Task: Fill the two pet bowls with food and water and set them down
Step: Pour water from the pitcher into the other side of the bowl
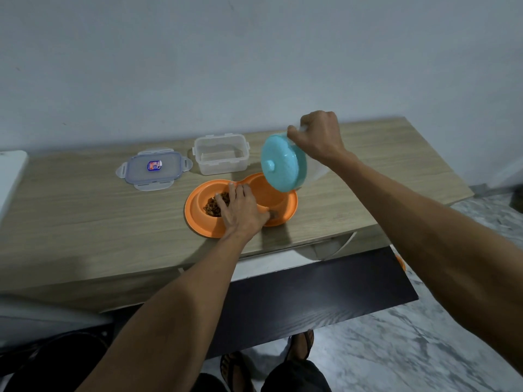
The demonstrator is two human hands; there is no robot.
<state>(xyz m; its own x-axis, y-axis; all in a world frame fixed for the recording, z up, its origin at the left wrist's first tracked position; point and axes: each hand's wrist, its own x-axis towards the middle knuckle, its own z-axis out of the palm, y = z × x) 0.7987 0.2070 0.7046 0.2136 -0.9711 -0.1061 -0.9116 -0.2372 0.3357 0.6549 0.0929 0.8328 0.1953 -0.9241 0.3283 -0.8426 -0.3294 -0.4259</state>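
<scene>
Pale grey wall and marbled floor frame a long light-wood tabletop, with a dark panel below its near edge. On it sits the orange plastic double pet bowl, two wells joined in one figure-eight tray. Its left well holds brown kibble; whether the right well has water in it yet cannot be told.

Tipped steeply over that right well is a translucent jug with a round turquoise knobbed lid, mouth low near the rim. The right hand is closed around its handle. The left hand lies flat, fingers spread, pressing the bridge between the wells.

Behind stand an empty clear rectangular food container and, to its left, its clip-on lid.

The risks, as I judge them: the lid could slip off at this tilt, and water could then gush, overshoot the shallow well, soak the kibble or run across the wood. A light tray may skid if the steadying hand lifts.
</scene>
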